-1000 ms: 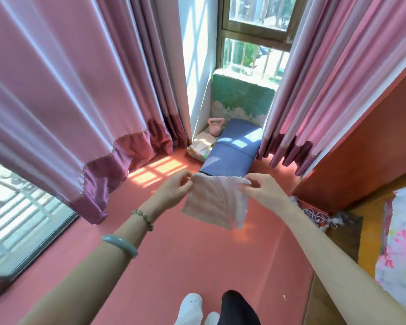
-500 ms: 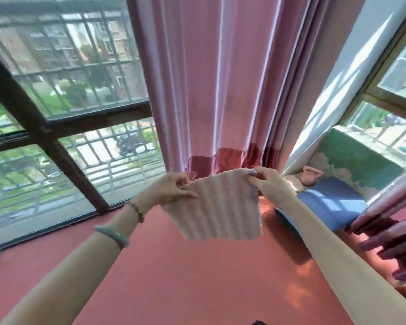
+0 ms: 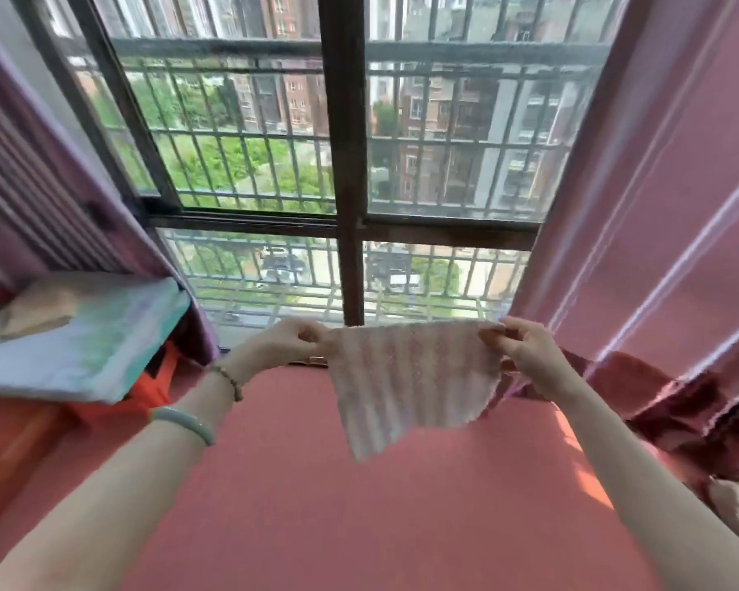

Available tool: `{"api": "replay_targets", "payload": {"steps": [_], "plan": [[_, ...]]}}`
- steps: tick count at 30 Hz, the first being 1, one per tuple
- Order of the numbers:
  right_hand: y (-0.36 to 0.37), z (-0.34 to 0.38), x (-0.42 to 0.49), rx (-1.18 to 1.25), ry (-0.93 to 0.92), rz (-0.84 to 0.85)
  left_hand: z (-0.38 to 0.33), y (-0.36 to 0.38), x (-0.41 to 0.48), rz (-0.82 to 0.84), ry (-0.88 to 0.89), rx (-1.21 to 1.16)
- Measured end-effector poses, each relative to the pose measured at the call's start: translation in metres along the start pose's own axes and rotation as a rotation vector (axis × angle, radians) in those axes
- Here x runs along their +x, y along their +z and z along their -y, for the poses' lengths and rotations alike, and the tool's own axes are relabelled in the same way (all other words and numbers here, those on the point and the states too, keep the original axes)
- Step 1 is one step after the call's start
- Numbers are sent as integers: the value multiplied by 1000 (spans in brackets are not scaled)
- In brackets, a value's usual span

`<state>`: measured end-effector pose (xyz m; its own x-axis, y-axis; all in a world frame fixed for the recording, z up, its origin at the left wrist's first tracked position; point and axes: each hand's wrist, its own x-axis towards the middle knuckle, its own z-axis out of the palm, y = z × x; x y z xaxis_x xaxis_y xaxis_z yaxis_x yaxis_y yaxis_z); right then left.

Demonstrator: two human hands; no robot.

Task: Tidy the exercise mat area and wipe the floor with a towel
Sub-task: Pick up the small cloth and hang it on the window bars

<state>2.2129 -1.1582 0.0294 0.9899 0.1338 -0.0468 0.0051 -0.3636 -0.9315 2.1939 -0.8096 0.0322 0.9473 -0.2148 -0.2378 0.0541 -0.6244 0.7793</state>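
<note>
Hanging limp from its two top corners, the towel [image 3: 410, 377] looks light and soft. The left hand [image 3: 282, 345] and right hand [image 3: 525, 356] each pinch a corner above the floor [image 3: 359, 505]; bunching it should suit wiping better.

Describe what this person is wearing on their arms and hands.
Both forearms are bare, with no sleeves or gloves in view. The left arm carries two bracelets: a thin beaded bracelet at the wrist and a smooth, pale green bangle further up the forearm. The right hand and wrist show no jewellery.
</note>
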Motion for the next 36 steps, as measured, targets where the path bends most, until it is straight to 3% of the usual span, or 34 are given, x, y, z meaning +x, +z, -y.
{"api": "replay_targets", "payload": {"steps": [6,11,27,36], "plan": [[97,46,66,145,-26,128,68,-71,-10,-351,-42,-318],[163,64,131,149,-48,232,114,-109,0,-521,-97,-451],[296,121,383,100,-130,411,199,-271,134,-736,-167,-637],[379,141,480,114,-91,348,267,-378,219,-640,-157,-595]]}}
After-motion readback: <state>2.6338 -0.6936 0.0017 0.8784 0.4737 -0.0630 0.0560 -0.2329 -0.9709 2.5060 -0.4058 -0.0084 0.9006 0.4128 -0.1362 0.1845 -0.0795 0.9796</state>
